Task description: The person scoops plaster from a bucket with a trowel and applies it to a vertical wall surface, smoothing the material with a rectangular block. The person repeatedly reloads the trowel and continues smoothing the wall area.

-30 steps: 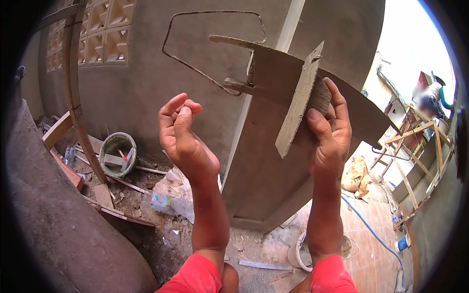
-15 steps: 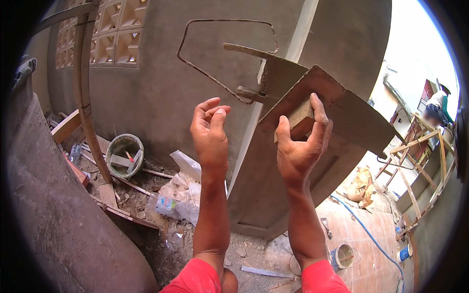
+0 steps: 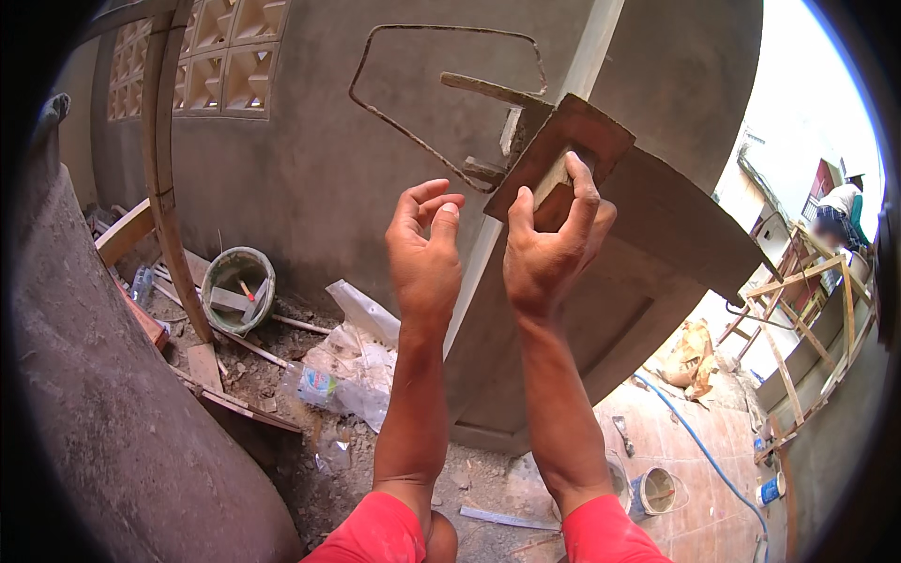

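Observation:
My right hand [image 3: 552, 235] grips the wooden handle of a flat, rectangular plastering float [image 3: 601, 131], its reddish-brown face toward me, held against a mortar-covered ledge [image 3: 709, 220] on a grey plastered column [image 3: 657, 66]. My left hand [image 3: 427, 239] is raised just left of the float, fingers apart and loosely curled, holding nothing. Above it a bent steel rod [image 3: 371, 103] loops out from the ledge, beside short projecting pieces [image 3: 488, 89].
A wall with pierced blocks [image 3: 225, 75], timber post [image 3: 160, 188], bucket [image 3: 239, 267] and plastic scraps [image 3: 357, 357] lie left. Lower right are pails [image 3: 657, 493] and a blue hose [image 3: 704, 450]. A co-worker [image 3: 840, 211] is at wooden scaffolding [image 3: 788, 281] far right.
My right hand has moved left, turning the float from nearly edge-on to showing its face, over the ledge's left part. My left hand appears shifted right, still holding nothing.

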Action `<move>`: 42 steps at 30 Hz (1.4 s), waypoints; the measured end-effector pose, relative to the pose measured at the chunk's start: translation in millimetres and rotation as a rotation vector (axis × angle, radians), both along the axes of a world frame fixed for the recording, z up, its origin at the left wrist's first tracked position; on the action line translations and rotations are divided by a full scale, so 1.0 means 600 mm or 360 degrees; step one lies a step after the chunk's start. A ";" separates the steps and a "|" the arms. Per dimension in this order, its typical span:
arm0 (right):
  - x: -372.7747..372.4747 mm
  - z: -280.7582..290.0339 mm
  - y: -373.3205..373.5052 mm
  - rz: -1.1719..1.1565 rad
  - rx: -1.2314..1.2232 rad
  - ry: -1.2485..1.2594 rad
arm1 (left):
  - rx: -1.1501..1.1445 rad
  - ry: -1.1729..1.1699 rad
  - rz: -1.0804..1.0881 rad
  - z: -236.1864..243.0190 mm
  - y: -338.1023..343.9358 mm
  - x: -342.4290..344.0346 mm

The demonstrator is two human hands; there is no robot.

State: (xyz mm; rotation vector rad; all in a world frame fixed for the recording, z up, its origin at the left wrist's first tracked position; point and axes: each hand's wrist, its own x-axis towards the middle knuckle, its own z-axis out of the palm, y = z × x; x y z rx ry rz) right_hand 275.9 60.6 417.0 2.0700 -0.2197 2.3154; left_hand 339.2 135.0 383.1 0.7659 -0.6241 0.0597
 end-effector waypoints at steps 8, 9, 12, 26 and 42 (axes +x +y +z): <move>0.002 -0.017 -0.004 -0.0009 0.0072 0.0077 | -0.0048 -0.0062 -0.0074 -0.001 -0.012 0.001; 0.003 -0.024 -0.004 -0.0012 0.0083 0.0099 | -0.0061 -0.0070 -0.0087 -0.002 -0.013 0.001; 0.000 -0.046 -0.007 -0.0010 0.0147 0.0191 | -0.0085 -0.0096 -0.0110 -0.001 -0.016 0.000; -0.112 -0.138 0.009 -0.0042 0.0193 0.0630 | -0.0080 -0.0158 -0.0035 -0.007 -0.014 0.010; -0.117 0.057 -0.035 -0.0617 -0.0809 0.1024 | -0.0089 -0.0093 -0.0106 -0.003 -0.016 0.003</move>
